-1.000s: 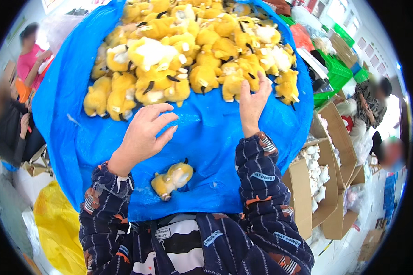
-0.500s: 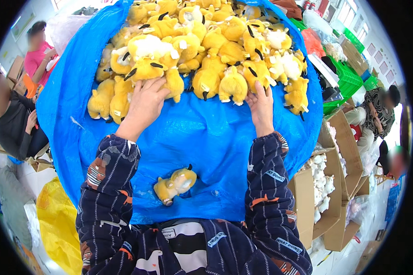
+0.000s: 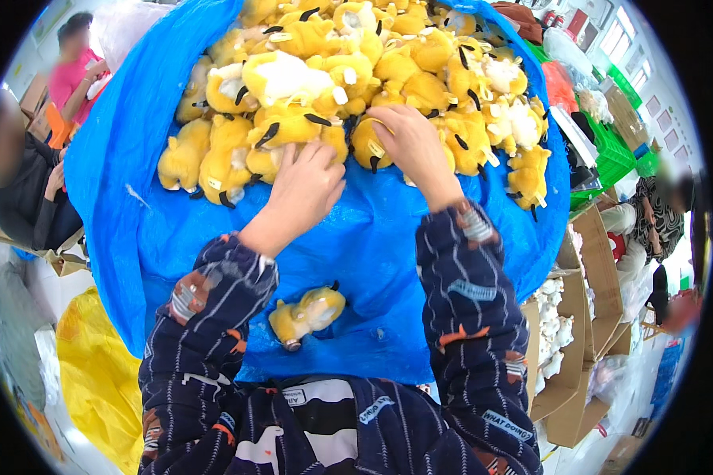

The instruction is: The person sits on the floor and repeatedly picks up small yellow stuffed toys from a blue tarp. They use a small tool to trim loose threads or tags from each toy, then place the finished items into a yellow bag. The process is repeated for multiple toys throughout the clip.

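Observation:
A large heap of yellow plush toys [image 3: 293, 75] with white bellies and black tails lies on a blue plastic sheet [image 3: 356, 229]. At the heap's near edge, my left hand [image 3: 305, 190] rests its stretched, slightly bent fingers against a yellow plush toy [image 3: 289, 125]. Close to its right, my right hand [image 3: 416, 146] reaches over another plush toy [image 3: 367, 144], touching it with extended fingers; its thumb is hidden. Neither hand has visibly closed round a toy. A single plush toy [image 3: 307, 314] lies apart on the sheet, between my forearms.
Open cardboard boxes [image 3: 582, 332] holding white pieces stand at the right, below green crates [image 3: 606, 150]. A yellow bag [image 3: 95, 372] lies at the lower left. Two people sit at the left, and others are at the right.
My right hand has moved left across the heap's edge, toward my left hand. The left hand has shifted slightly right and nearer. The view has shifted a little; the lone toy stays put.

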`<state>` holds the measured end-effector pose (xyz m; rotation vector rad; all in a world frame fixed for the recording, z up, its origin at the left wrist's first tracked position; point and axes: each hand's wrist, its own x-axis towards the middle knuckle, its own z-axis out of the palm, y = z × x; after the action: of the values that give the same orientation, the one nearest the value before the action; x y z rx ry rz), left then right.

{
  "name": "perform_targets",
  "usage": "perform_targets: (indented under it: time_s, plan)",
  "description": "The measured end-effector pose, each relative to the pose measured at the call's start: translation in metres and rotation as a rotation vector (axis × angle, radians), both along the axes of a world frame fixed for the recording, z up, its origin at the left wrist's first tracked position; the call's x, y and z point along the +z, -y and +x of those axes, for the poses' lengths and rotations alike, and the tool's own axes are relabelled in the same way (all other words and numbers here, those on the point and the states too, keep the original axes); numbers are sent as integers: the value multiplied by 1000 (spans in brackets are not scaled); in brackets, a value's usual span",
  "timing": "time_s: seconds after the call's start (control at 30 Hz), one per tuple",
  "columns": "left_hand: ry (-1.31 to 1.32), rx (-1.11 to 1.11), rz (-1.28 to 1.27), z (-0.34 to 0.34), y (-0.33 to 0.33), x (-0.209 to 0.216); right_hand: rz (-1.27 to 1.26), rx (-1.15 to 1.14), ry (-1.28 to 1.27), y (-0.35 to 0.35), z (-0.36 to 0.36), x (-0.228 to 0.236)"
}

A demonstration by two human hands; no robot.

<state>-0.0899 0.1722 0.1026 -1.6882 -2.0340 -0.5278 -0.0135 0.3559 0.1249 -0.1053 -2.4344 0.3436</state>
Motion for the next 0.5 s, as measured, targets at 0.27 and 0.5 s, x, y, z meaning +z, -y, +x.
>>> perform_targets:
  time_s: [0.27,0.5]
  plan:
    - [457,-31,-284,41,127,-30,315,-306,584,11,-71,-35]
    - [824,12,-529,64,180,-76,456,-174,415,7,-56,-33]
